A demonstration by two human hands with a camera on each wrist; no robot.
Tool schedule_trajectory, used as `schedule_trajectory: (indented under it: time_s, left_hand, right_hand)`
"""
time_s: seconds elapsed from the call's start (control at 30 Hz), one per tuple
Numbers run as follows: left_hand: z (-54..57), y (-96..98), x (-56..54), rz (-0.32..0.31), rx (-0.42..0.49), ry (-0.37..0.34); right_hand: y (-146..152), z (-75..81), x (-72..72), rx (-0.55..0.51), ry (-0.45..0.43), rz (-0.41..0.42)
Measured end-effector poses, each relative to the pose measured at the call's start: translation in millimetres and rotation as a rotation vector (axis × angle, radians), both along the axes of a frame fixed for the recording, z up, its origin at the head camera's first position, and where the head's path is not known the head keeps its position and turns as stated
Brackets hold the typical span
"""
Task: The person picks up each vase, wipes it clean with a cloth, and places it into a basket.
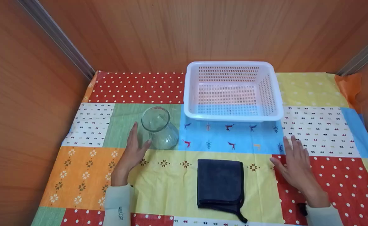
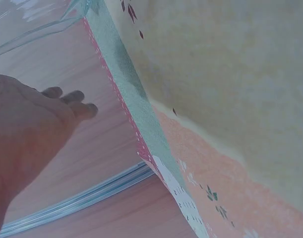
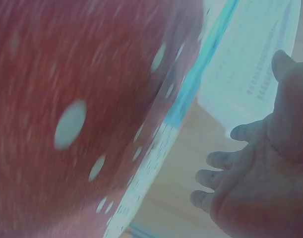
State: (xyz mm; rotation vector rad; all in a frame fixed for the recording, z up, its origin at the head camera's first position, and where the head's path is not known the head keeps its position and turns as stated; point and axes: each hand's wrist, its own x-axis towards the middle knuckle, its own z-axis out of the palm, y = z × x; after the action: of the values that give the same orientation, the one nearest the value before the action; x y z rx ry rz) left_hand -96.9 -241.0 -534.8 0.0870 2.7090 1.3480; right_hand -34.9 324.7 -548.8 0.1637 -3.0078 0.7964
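Observation:
A clear glass vase (image 1: 164, 135) with a wide mouth and a ridged body stands left of centre on the patchwork tablecloth. Just to its left is my left hand (image 1: 134, 153), fingers extended and thumb spread toward the glass, holding nothing. In the left wrist view, part of the glass rim (image 2: 37, 35) shows at the upper left beyond the hand. Over the red dotted patch at the right, my right hand (image 1: 298, 168) is spread with nothing in it. A folded dark cloth (image 1: 220, 180) with a dark loop at its lower corner lies between the two hands.
A white perforated plastic basket (image 1: 234, 118) stands at the back, right of centre, with nothing inside. Wood-grain panels (image 1: 158, 34) enclose the table at the back and both sides. The patchwork tablecloth (image 1: 158, 191) has creases, with an orange piece bunched at the back right.

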Motion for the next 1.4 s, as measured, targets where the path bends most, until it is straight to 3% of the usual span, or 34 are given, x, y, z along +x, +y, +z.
schedule_trajectory:
  time_s: [0.17, 0.57, 0.77, 1.03, 1.4]
  left_hand:
    - [4.4, 6.1, -0.5, 0.019, 0.046, 0.037]
    - [14.2, 25.0, -0.8, 0.068, 0.119, 0.155]
    - [14.3, 34.8, -3.7, 0.071, 0.147, 0.172]
    - [14.4, 43.2, -7.3, 0.093, 0.214, 0.236]
    - [21.0, 49.6, -13.7, 0.152, 0.273, 0.233]
  right_hand:
    - [-20, 2.2, 3.2, 0.002, 0.017, 0.041]
    - [-66, 11.5, 8.3, -0.035, -0.075, 0.157]
    - [-84, 10.6, 10.5, -0.071, -0.079, 0.210]
    - [-100, 8.2, 12.1, -0.042, -0.095, 0.251]
    - [-116, 6.4, 13.8, -0.030, -0.097, 0.302]
